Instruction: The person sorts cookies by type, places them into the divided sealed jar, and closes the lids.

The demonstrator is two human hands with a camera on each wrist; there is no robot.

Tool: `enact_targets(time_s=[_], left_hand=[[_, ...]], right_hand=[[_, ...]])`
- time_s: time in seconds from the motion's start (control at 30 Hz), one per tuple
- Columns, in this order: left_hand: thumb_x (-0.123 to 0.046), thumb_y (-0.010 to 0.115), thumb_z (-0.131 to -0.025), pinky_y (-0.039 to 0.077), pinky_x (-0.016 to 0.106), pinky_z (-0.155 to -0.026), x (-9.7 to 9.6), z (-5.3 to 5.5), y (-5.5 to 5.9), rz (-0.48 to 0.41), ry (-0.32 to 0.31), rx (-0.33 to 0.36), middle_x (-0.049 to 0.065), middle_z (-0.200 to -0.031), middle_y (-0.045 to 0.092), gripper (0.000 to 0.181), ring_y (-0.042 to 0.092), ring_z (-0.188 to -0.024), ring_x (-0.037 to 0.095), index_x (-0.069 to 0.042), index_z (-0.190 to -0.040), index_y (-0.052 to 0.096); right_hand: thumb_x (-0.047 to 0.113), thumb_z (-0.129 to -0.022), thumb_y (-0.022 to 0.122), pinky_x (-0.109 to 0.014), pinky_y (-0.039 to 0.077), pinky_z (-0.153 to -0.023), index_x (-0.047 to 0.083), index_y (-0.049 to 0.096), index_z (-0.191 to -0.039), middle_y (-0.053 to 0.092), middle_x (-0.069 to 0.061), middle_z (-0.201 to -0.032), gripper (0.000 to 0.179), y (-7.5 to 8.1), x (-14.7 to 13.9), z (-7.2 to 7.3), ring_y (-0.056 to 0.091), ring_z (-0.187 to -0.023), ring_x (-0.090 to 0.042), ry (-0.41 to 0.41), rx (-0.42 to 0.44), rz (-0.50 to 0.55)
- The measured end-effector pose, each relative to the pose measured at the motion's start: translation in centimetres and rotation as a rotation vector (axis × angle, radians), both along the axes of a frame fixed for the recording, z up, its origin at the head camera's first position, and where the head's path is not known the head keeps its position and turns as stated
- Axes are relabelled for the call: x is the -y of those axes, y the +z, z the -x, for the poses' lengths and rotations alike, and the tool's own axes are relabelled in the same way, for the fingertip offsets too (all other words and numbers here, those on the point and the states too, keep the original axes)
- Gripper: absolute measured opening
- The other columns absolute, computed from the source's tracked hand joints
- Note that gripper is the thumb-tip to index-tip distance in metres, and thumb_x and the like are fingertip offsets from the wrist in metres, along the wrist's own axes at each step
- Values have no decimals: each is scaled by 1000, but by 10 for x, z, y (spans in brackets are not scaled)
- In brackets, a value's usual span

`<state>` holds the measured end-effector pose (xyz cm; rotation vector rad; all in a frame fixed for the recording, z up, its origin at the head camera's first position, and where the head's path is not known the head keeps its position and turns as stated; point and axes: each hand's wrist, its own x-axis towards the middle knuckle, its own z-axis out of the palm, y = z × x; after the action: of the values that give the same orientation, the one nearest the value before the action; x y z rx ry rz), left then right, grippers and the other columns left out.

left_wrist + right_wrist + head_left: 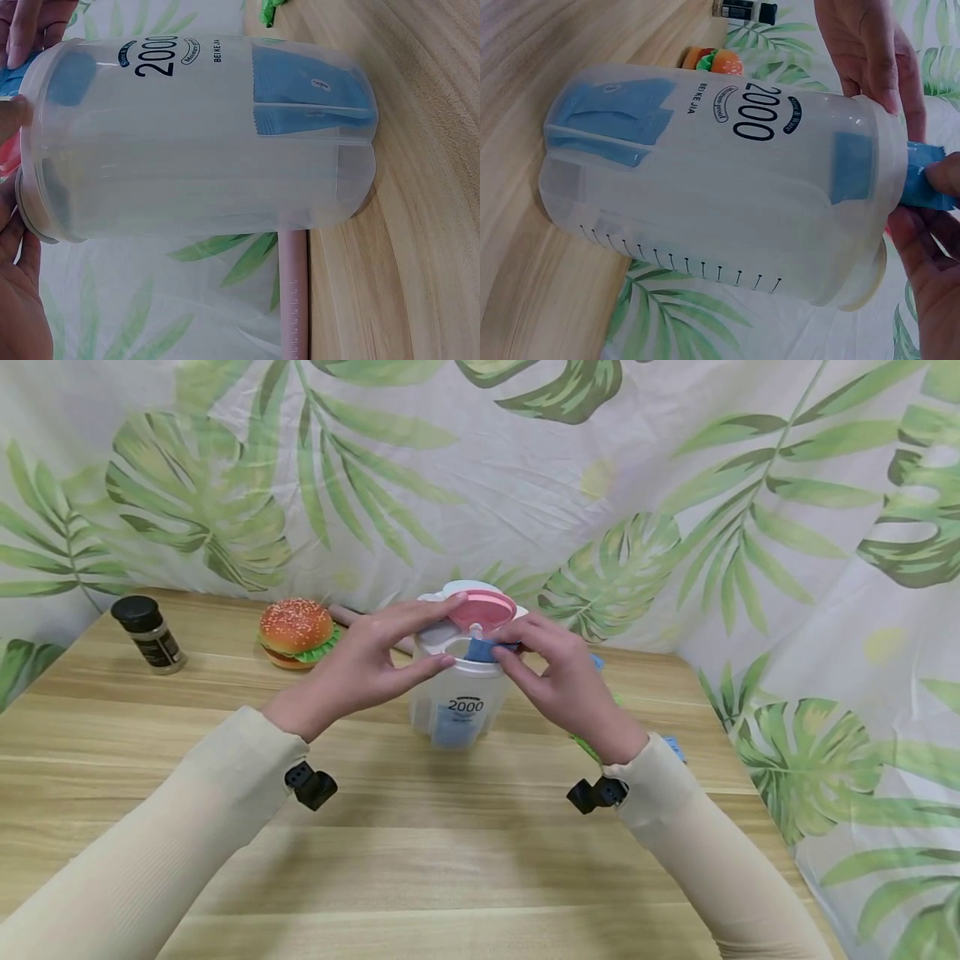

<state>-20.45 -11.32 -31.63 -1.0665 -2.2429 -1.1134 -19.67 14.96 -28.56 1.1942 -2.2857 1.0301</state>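
A tall translucent plastic storage container [457,718], marked 2000, stands upright on the table with its pink-lined flap lid [483,610] raised. My left hand [367,656] holds the container's top, thumb at the front rim and fingers by the raised flap. Between thumb and fingers, my right hand [558,672] pinches a small blue packet [924,176]. Its lower part shows through the wall, just inside the opening. More blue packets [311,90] lie at the bottom of the container.
A black-capped spice jar [150,635] and a toy hamburger [297,633] stand at the back left. A pink rod with scale marks [294,292] lies behind the container. Green and blue items [674,748] are partly hidden by my right forearm. A leaf-print cloth [525,477] hangs behind the table.
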Motion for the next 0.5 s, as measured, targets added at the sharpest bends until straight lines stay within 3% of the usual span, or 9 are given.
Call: enact_targets(time_s=[0.2,0.33,0.5], left_hand=[[-12,81,-93,50,46,-110,-1,0,0,3,-6,-4,9,-144,68,69,63,-133,25,-14,-156,52],[-12,80,-93,48,48,-112,-1,0,0,5,-1,13,9,-146,66,69,61,-136,26,-15,-156,52],[-13,81,-92,44,53,-115,-1,-1,0,-9,11,37,9,-147,65,69,60,-137,27,-15,-155,52]], right_hand=[[4,-97,73,-36,58,-85,3,79,-107,76,-8,-102,12,1,-2,0,67,-95,-17,5,-4,-58],[5,-98,72,-35,56,-90,4,79,-113,79,-7,-105,17,2,-2,0,66,-104,-20,11,-17,-111],[6,-99,71,-32,54,-82,6,79,-120,77,-6,-105,23,2,-2,0,61,-101,-20,14,-45,-190]])
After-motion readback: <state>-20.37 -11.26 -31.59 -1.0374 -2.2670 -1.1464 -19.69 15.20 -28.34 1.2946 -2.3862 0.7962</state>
